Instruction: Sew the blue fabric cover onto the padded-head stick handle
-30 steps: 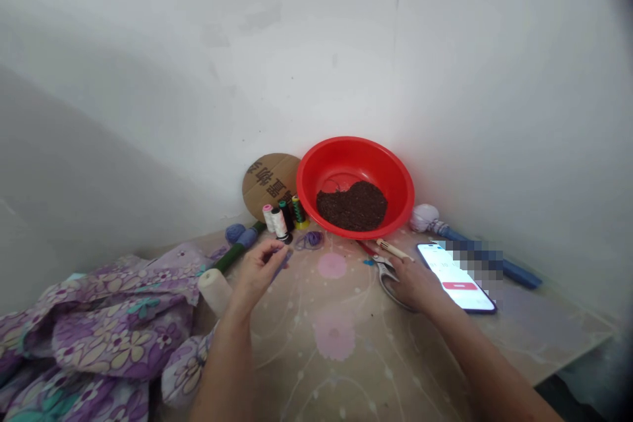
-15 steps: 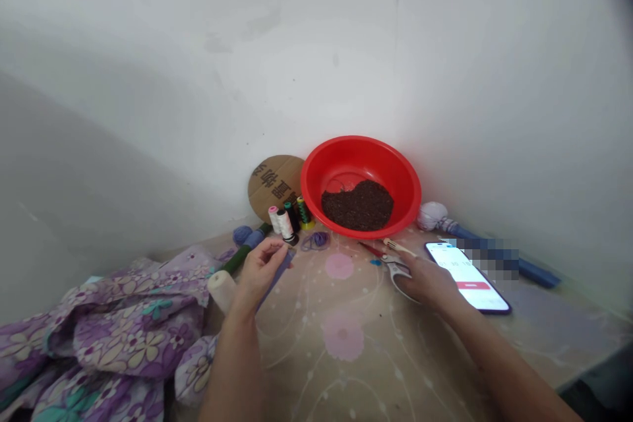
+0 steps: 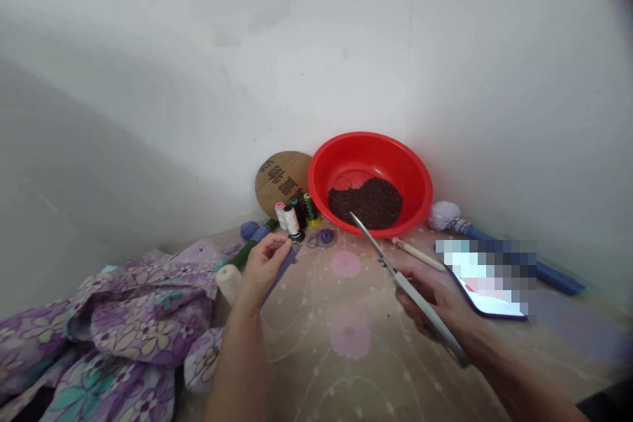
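Observation:
A pair of scissors (image 3: pixel 414 292) is in my right hand (image 3: pixel 432 306), raised off the table with its blades pointing up and left toward the basin. The fingers are wrapped round the handle side. Pinched in my left hand (image 3: pixel 267 270) is a strip of purple fabric (image 3: pixel 281 271) that hangs down below the fingers. Just behind that hand stand several thread spools (image 3: pixel 293 221), and a small tangle of purple cord (image 3: pixel 322 237) lies to their right. A white thread cone (image 3: pixel 229 282) rests against the left wrist side.
A red basin (image 3: pixel 425 194) holding dark brown grains stands by the wall, beside a round cardboard piece (image 3: pixel 277 178). Flowered cloth (image 3: pixel 143 323) is heaped at left. At right lie a wooden-handled tool (image 3: pixel 420 255), a phone (image 3: pixel 482 290), a white yarn ball (image 3: pixel 444 215) and a blue roll (image 3: pixel 558 280).
My right hand has picked the scissors up from the table and turned them. My left hand keeps its pinch on the purple strip. The view has shifted slightly left.

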`<state>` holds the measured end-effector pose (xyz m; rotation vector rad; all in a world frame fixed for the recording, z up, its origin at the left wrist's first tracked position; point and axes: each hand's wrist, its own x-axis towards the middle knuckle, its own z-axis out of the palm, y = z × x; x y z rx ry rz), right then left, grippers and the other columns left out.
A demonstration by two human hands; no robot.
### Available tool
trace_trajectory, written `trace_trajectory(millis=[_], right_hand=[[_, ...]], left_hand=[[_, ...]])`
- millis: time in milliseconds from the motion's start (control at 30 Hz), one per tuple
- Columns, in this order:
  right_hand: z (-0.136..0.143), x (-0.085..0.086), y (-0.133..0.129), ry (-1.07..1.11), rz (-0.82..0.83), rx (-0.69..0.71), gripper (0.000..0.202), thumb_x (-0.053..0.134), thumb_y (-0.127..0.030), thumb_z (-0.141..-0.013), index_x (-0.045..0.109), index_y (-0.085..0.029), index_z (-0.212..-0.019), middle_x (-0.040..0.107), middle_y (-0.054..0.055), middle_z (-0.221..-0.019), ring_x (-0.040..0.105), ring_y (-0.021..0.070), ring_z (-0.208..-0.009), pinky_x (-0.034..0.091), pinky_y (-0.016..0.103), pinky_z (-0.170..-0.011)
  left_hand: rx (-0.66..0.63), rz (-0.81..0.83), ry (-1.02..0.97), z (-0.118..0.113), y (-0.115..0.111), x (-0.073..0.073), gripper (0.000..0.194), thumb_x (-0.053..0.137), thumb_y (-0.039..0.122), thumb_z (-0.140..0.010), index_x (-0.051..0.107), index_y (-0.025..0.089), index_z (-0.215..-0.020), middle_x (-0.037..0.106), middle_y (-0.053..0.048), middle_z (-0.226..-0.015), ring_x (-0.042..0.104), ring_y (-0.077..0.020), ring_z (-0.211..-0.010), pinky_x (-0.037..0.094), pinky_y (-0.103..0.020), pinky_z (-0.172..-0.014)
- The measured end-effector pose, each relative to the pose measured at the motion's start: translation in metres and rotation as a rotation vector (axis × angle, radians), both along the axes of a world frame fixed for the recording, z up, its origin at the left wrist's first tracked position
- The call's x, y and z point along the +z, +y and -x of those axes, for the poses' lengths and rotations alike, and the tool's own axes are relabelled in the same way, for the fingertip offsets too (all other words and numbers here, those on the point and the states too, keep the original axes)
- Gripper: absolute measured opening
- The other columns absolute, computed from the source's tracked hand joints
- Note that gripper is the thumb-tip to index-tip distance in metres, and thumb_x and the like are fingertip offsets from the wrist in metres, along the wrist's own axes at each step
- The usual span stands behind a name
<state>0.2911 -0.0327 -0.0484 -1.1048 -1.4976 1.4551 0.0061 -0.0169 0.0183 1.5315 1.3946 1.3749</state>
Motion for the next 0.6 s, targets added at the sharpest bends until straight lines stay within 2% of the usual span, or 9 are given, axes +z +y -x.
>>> trace_trajectory(millis=[67,133,200,300,433,600], right_hand=[[0.017,-0.002,-0.009,0.232,0.167,0.14,0.037,0.053,-0.038,-0.068,0.042,-0.024,-0.101,0.042,-0.005,-0.062,0.034,0.0041,-0.038,0.031,0.016,-0.032],[0.032,-0.006,-0.019,0.396,0.228,0.288,0.039,0.056,-0.041,-0.066,0.042,-0.023,-0.098,0.042,-0.004,-0.066,0.038,0.0046,-0.043,0.035,0.015,-0.032],[0.044,-0.009,-0.026,0.484,0.284,0.407,0.044,0.057,-0.046,-0.065,0.041,-0.023,-0.1,0.045,-0.002,-0.07,0.041,0.0051,-0.046,0.037,0.014,-0.033],[0.057,-0.015,-0.032,0.544,0.358,0.513,0.047,0.048,-0.055,-0.068,0.043,-0.021,-0.099,0.046,-0.001,-0.069,0.04,0.0035,-0.042,0.036,0.013,-0.03],[0.069,-0.02,-0.032,0.576,0.519,0.544,0.057,0.038,-0.064,-0.067,0.047,-0.016,-0.095,0.045,-0.002,-0.061,0.035,0.0014,-0.033,0.033,0.012,-0.026],[0.074,-0.02,-0.03,0.596,0.533,0.508,0.056,0.038,-0.063,-0.069,0.048,-0.015,-0.097,0.046,-0.002,-0.061,0.036,0.0017,-0.032,0.033,0.013,-0.026]], left_hand=[[-0.005,-0.011,-0.005,0.001,0.0,-0.001,0.02,0.053,0.036,-0.069,0.05,0.017,-0.075,0.061,0.0,-0.059,0.057,-0.0121,-0.055,0.042,-0.022,-0.052],[-0.003,-0.012,-0.018,0.002,-0.001,-0.001,0.02,0.053,0.036,-0.069,0.049,0.017,-0.076,0.061,0.0,-0.06,0.057,-0.0123,-0.055,0.043,-0.022,-0.053],[-0.003,-0.011,-0.041,0.003,-0.001,-0.002,0.02,0.054,0.035,-0.069,0.049,0.017,-0.075,0.061,0.0,-0.06,0.058,-0.0122,-0.056,0.043,-0.022,-0.053],[-0.011,-0.04,-0.067,0.005,0.0,-0.003,0.018,0.055,0.034,-0.068,0.05,0.018,-0.074,0.06,0.002,-0.059,0.057,-0.0107,-0.055,0.043,-0.021,-0.054],[0.009,-0.093,-0.078,0.007,0.0,-0.005,0.016,0.055,0.032,-0.068,0.051,0.018,-0.072,0.058,0.003,-0.056,0.055,-0.0085,-0.052,0.042,-0.018,-0.052],[-0.001,-0.08,-0.092,0.008,0.001,-0.005,0.016,0.055,0.032,-0.069,0.05,0.017,-0.074,0.059,0.002,-0.058,0.056,-0.0099,-0.053,0.041,-0.019,-0.051]])
